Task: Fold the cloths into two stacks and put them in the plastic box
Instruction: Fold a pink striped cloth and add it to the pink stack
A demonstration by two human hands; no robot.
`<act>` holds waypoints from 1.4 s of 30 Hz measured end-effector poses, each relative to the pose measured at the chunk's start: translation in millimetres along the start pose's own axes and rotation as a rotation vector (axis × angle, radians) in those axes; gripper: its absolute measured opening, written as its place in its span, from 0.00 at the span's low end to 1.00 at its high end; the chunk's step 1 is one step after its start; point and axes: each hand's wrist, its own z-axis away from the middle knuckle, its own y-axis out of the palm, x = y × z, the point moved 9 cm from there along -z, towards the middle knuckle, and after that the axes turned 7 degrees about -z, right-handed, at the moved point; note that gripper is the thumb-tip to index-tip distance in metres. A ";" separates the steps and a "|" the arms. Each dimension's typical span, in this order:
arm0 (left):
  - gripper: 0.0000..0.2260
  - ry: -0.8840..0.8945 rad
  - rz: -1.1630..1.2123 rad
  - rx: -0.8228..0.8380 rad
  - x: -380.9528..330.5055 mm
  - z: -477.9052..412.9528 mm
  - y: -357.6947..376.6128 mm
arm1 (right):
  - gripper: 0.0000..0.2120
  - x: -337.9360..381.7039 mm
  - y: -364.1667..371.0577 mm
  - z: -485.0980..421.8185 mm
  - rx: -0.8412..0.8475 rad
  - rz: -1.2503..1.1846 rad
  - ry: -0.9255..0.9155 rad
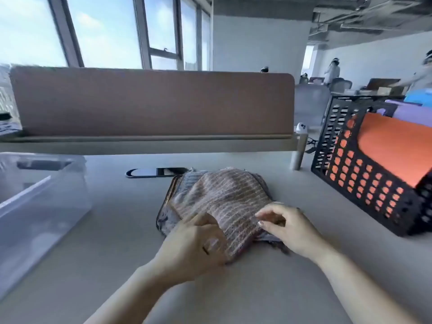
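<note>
So both your hands are on the striped cloth (pixel 224 195), which is lying bunched up on the table (pixel 117 230) right in front of you. Your left hand (pixel 194 242) has its fingers curled into the near left edge of the fabric, with a fold of it gripped against the palm. Your right hand (pixel 287 228) is at the near right corner, fingers bent, pinching the cloth between thumb and fingertips. Neither hand is spread flat, they've both got a bit of fabric.

The rest of the cloth humps up just beyond your two grips, away from you. A greyer layer with a dark edge sticks out underneath, on the far side of your left grip. Can't tell if that's the same cloth's other face or a second one under it.

The clear plastic box (pixel 46 181) sits well off to the left of your left hand, standing on the table. Over on the other side, well apart from your right hand, there's a black perforated crate (pixel 350 174) with an orange cloth (pixel 392 146) in it and a purple cloth (pixel 411 115) behind that one. Straight ahead past the cloth is a dark cable slot (pixel 154 172) in the tabletop, then the brown desk divider (pixel 152 104).
</note>
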 end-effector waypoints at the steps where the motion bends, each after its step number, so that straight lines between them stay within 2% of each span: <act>1: 0.21 0.009 -0.072 0.050 -6.6 2.1 8.8 | 0.10 -0.1 3.6 1.3 0.006 0.078 -0.062; 4: 0.27 -0.014 -0.280 0.050 -9.6 3.0 20.8 | 0.08 -3.0 8.9 3.6 0.011 0.219 -0.101; 6: 0.22 -0.040 -0.280 0.005 -6.2 2.9 20.2 | 0.10 -5.3 12.1 6.4 0.011 0.248 -0.108; 9: 0.13 0.075 -0.404 -0.059 -12.7 2.9 21.5 | 0.14 -4.9 13.1 11.7 0.004 0.318 -0.111; 12: 0.11 0.122 -0.498 -0.138 -18.7 3.4 18.7 | 0.14 3.4 14.6 14.8 -0.017 0.438 -0.140; 15: 0.09 0.060 -0.465 -0.232 -18.5 7.0 2.3 | 0.17 11.7 17.0 14.2 -0.054 0.564 -0.215; 19: 0.07 -0.024 -0.352 -0.365 -23.5 17.5 -25.0 | 0.07 24.7 7.3 15.8 -0.211 0.516 -0.262; 20: 0.07 -0.044 -0.324 -0.380 -23.7 19.9 -29.1 | 0.05 26.6 2.7 17.8 -0.256 0.538 -0.257; 23: 0.07 -0.089 -0.262 -0.427 -19.3 28.8 -38.7 | 0.09 24.7 -18.1 26.1 -0.378 0.665 -0.185; 25: 0.08 -0.126 -0.212 -0.457 -12.3 37.3 -45.3 | 0.08 28.7 -30.6 33.9 -0.439 0.688 -0.171; 27: 0.09 -0.144 -0.185 -0.492 -7.9 45.6 -52.2 | 0.03 40.8 -38.2 41.8 -0.475 0.667 -0.243; 29: 0.08 -0.183 -0.152 -0.531 -6.1 54.5 -61.2 | 0.09 56.2 -41.6 49.8 -0.480 0.601 -0.337; 31: 0.05 -0.245 -0.073 -0.563 -2.5 63.3 -68.8 | 0.09 72.5 -42.9 58.3 -0.464 0.468 -0.402; 33: 0.05 -0.298 0.010 -0.579 -0.1 72.3 -74.1 | 0.08 77.3 -40.2 63.6 -0.432 0.369 -0.372; 36: 0.05 -0.390 0.227 -0.610 7.0 82.9 -83.6 | 0.07 70.1 -33.1 61.9 -0.324 0.145 -0.202; 38: 0.04 -0.455 0.316 -0.502 16.0 85.9 -80.7 | 0.06 58.5 -24.9 59.1 -0.146 -0.014 -0.052; 40: 0.03 -0.462 0.252 -0.247 25.5 87.1 -67.1 | 0.08 46.8 -14.1 62.2 0.066 -0.055 0.049; 42: 0.04 -0.467 0.230 -0.002 33.4 94.4 -50.3 | 0.09 35.5 -10.8 69.7 0.183 -0.086 0.123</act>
